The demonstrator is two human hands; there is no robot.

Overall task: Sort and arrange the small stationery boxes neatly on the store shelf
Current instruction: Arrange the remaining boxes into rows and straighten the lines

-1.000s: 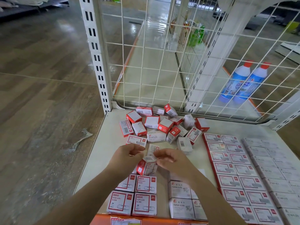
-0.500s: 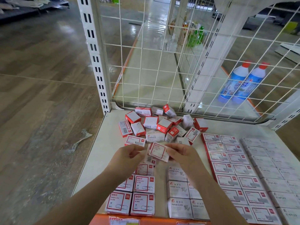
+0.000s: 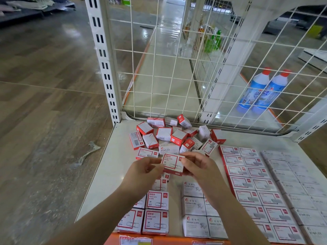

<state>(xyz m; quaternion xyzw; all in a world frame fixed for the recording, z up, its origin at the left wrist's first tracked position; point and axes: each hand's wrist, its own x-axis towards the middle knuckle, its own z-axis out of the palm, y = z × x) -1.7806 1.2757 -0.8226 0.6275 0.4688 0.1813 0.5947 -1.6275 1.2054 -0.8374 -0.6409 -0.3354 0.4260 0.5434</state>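
A red-and-white paper clip box (image 3: 172,163) is held face up above the shelf (image 3: 104,175) between both hands. My left hand (image 3: 143,171) pinches its left edge and my right hand (image 3: 198,165) grips its right edge. Behind them lies a jumbled pile of small boxes (image 3: 174,137). Below my hands stand neat columns of red-framed boxes (image 3: 155,211) and white paper clip boxes (image 3: 196,213). To the right are two rows of red-framed boxes (image 3: 247,183) and rows of grey staples boxes (image 3: 299,184).
A white wire mesh back panel (image 3: 177,68) and a slotted upright (image 3: 104,68) close the rear of the shelf. Two blue bottles (image 3: 261,91) stand behind the mesh at the right. The wooden floor (image 3: 44,121) lies to the left. An orange shelf edge (image 3: 159,239) runs along the front.
The box has been turned from tilted on edge to face up and lifted a little farther from the front columns, now held by both hands.
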